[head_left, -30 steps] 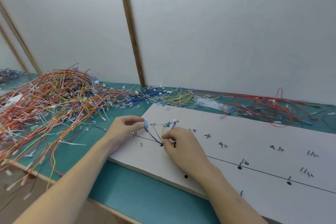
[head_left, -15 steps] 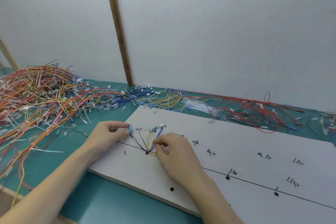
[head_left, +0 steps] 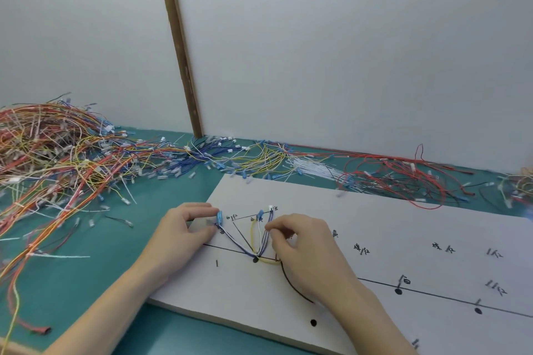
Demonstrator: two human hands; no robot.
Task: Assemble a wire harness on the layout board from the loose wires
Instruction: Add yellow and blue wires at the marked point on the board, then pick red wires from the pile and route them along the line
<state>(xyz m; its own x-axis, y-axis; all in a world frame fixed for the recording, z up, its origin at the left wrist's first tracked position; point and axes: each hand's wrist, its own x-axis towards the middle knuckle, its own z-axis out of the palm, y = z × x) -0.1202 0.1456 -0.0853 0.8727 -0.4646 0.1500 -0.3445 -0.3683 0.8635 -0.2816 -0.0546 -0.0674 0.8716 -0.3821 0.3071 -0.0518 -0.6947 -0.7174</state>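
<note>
Left hand [head_left: 184, 235] pinches a blue connector [head_left: 220, 217] on the layout board [head_left: 375, 216]; right hand [head_left: 305, 245] pinches the wires [head_left: 264, 236]

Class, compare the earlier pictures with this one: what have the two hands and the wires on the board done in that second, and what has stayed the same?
The right hand has lifted its fingertips from the junction dot up to the blue wires and pinches there. A black wire now shows curving under that hand. The left hand still holds the blue connector. The board and the loose wire pile look unchanged; the camera shifted.
</note>
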